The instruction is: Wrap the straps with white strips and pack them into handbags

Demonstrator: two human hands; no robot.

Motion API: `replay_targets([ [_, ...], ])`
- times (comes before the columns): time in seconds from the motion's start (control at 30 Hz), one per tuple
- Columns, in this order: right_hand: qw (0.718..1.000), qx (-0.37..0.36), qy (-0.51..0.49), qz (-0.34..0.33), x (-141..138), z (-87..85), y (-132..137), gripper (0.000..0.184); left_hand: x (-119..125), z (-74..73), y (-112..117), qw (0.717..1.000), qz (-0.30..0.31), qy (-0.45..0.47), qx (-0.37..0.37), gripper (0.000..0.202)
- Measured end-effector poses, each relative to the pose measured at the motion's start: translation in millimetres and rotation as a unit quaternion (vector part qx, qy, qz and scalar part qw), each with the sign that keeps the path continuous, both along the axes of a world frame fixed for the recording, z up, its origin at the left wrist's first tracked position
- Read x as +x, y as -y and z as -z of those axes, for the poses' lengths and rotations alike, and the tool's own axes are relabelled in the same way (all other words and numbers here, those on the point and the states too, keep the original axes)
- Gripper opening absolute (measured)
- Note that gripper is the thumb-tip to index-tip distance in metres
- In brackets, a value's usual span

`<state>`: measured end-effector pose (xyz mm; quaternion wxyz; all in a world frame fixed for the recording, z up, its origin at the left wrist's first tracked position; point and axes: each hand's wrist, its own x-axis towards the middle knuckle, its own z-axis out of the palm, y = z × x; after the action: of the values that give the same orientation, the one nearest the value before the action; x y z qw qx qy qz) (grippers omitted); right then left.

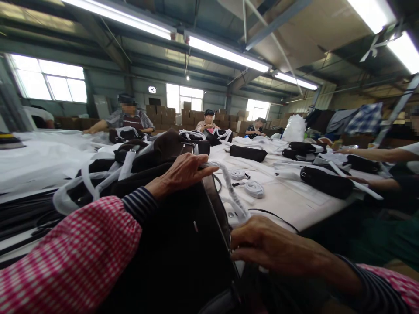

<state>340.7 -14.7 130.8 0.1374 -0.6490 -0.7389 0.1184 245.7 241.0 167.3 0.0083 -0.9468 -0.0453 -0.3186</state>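
Observation:
A black bag [183, 244] stands open in front of me at the near table edge. My left hand [181, 172] lies on the bag's top rim, fingers curled over a white webbing strap [229, 185] that runs down the bag's side. My right hand [262, 244] is closed at the bag's right edge, pinching the lower end of the same strap by the zipper. Both arms wear red-checked sleeves over dark striped cuffs.
A pile of black bags with white straps [108, 170] lies left of my hands. Rolled white straps [253, 188] and more black bags [327, 181] sit on the white table [288, 205]. Several other people sit around it; a person's arm [376, 153] reaches in from the right.

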Motion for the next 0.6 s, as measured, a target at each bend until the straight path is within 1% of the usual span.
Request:
replay_targets([
  [0.03, 0.999, 0.032, -0.027, -0.006, 3.0, -1.5, -3.9, 0.018, 1.9, 0.4, 1.9, 0.999, 0.036, 0.005, -0.014, 0.05],
  [0.07, 0.996, 0.078, -0.039, -0.002, 6.1, -3.5, -9.7, 0.016, 4.3, -1.1, 4.5, 0.997, 0.071, 0.009, -0.029, 0.052],
  [0.1, 0.991, 0.128, -0.034, 0.008, 8.9, -5.4, -16.6, 0.014, 6.7, -5.0, 7.1, 0.994, 0.098, 0.011, -0.042, 0.052],
  [0.13, 0.985, 0.168, -0.018, 0.018, 11.0, -6.7, -23.6, 0.014, 9.2, -11.3, 9.5, 0.992, 0.118, 0.01, -0.051, 0.052],
  [0.17, 0.982, 0.186, 0.004, 0.02, 12.1, -6.7, -30.1, 0.015, 11.5, -19.6, 11.2, 0.99, 0.133, 0.008, -0.055, 0.051],
  [0.2, 0.983, 0.181, 0.025, 0.007, 12.0, -5.1, -35.6, 0.016, 13.8, -29.1, 11.7, 0.988, 0.145, 0.007, -0.054, 0.049],
  [0.27, 0.988, 0.143, 0.051, -0.04, 7.4, 3.0, -43.3, 0.015, 18.7, -46.9, 9.1, 0.986, 0.16, 0.005, -0.037, 0.046],
  [0.3, 0.988, 0.13, 0.058, -0.058, 3.1, 8.6, -46.0, 0.015, 21.7, -52.8, 5.7, 0.987, 0.159, 0.001, -0.017, 0.045],
  [0.33, 0.988, 0.126, 0.068, -0.062, -2.1, 14.4, -48.4, 0.015, 25.2, -55.5, 1.4, 0.989, 0.147, -0.006, 0.011, 0.042],
  [0.37, 0.987, 0.124, 0.083, -0.051, -7.8, 19.8, -50.9, 0.015, 29.2, -54.5, -3.7, 0.991, 0.126, -0.015, 0.043, 0.039],
  [0.4, 0.987, 0.122, 0.103, -0.028, -13.5, 24.2, -53.9, 0.014, 33.5, -50.0, -8.9, 0.992, 0.098, -0.024, 0.074, 0.033],
  [0.47, 0.984, 0.104, 0.141, 0.032, -23.0, 30.4, -61.7, 0.014, 41.2, -33.3, -17.0, 0.992, 0.043, -0.034, 0.114, 0.023],
  [0.5, 0.983, 0.089, 0.153, 0.056, -25.8, 32.7, -66.4, 0.014, 43.6, -23.0, -18.4, 0.992, 0.023, -0.033, 0.12, 0.024],
  [0.53, 0.982, 0.074, 0.157, 0.072, -26.8, 35.1, -71.1, 0.016, 44.1, -12.8, -17.4, 0.992, 0.01, -0.029, 0.12, 0.03],
  [0.6, 0.984, 0.051, 0.145, 0.085, -23.7, 41.5, -79.0, 0.017, 37.4, 4.8, -7.5, 0.992, 0.008, -0.028, 0.123, 0.042],
])
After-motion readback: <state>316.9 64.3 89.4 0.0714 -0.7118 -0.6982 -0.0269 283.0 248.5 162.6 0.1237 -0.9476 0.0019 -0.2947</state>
